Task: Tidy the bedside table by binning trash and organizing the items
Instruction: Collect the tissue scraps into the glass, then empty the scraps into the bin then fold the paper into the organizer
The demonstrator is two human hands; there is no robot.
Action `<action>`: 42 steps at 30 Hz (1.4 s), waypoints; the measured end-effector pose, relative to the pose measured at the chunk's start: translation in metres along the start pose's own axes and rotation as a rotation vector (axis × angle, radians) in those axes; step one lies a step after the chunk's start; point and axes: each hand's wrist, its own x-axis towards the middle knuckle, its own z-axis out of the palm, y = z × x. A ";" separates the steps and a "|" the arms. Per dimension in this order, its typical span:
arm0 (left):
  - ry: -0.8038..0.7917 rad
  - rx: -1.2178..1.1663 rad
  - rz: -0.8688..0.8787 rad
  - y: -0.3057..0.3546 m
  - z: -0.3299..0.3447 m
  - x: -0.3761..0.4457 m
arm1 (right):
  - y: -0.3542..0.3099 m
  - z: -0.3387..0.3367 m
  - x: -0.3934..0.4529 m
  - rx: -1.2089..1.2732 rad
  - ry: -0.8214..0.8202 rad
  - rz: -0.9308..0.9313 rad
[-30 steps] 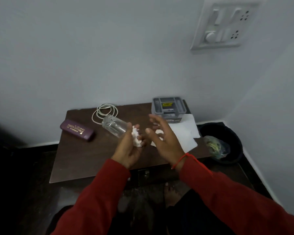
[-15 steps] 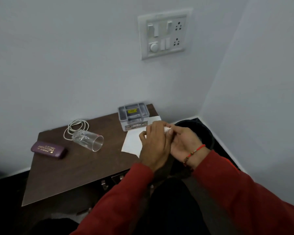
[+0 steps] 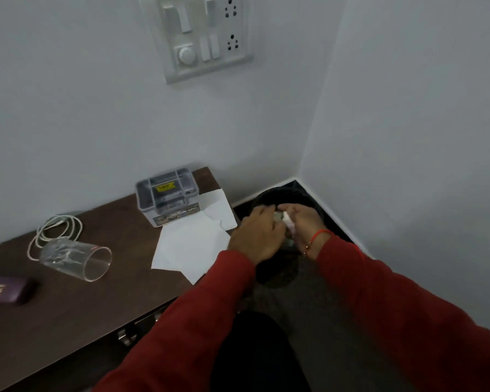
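Crumpled white tissue (image 3: 288,222), likely featherlight, soft and easily shed in bits, is best gathered whole in cupped fingers; it shows as a small pale wad between both hands over the black bin (image 3: 269,195) at right. The right hand (image 3: 304,224) has its grip pinching the wad; the left hand (image 3: 256,236) cups beside it, whether touching the tissue is unclear. On the dark surface (image 3: 68,321) to the left lie paper sheets (image 3: 193,244), a tipped glass (image 3: 77,260), a coiled cable (image 3: 54,230) and a grey box (image 3: 167,196).
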 end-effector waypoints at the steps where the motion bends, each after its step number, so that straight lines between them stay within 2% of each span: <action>1: -0.025 -0.051 0.009 -0.005 0.004 0.008 | 0.003 -0.009 0.019 -0.165 0.074 -0.086; 4: -0.078 -0.130 -0.025 -0.019 0.021 0.029 | 0.013 -0.033 0.071 -0.652 0.128 -0.244; 7: -0.054 -0.230 -0.077 -0.033 0.041 0.057 | 0.025 -0.048 0.108 -0.891 0.084 -0.282; 10: -0.008 -0.368 -0.210 -0.044 0.055 0.088 | 0.035 -0.055 0.135 -1.003 0.044 -0.357; 13: -0.014 -0.526 -0.314 -0.049 0.064 0.117 | 0.042 -0.058 0.157 -1.005 0.061 -0.409; 17: -0.085 -0.551 -0.351 -0.048 0.073 0.150 | 0.057 -0.060 0.190 -1.039 0.085 -0.457; 22: -0.139 -0.472 -0.337 -0.042 0.090 0.174 | 0.079 -0.062 0.226 -1.178 0.084 -0.402; 26: -0.141 -0.428 -0.310 -0.041 0.103 0.174 | 0.094 -0.064 0.235 -1.394 -0.144 -0.110; 28: -0.114 -0.428 -0.284 -0.042 0.103 0.170 | 0.094 -0.066 0.235 -1.336 -0.113 -0.175; 32: 0.007 -0.471 -0.233 -0.044 0.084 0.157 | 0.082 -0.073 0.218 -1.137 0.123 -0.433; 35: 0.077 -0.509 -0.180 -0.040 0.059 0.136 | 0.069 -0.072 0.195 -1.048 0.231 -0.594; 38: 0.156 -0.585 -0.113 -0.035 0.029 0.105 | 0.051 -0.056 0.161 -0.924 0.214 -0.722; 42: 0.277 -0.601 -0.050 -0.046 -0.015 0.039 | 0.028 -0.018 0.111 -0.795 0.070 -0.817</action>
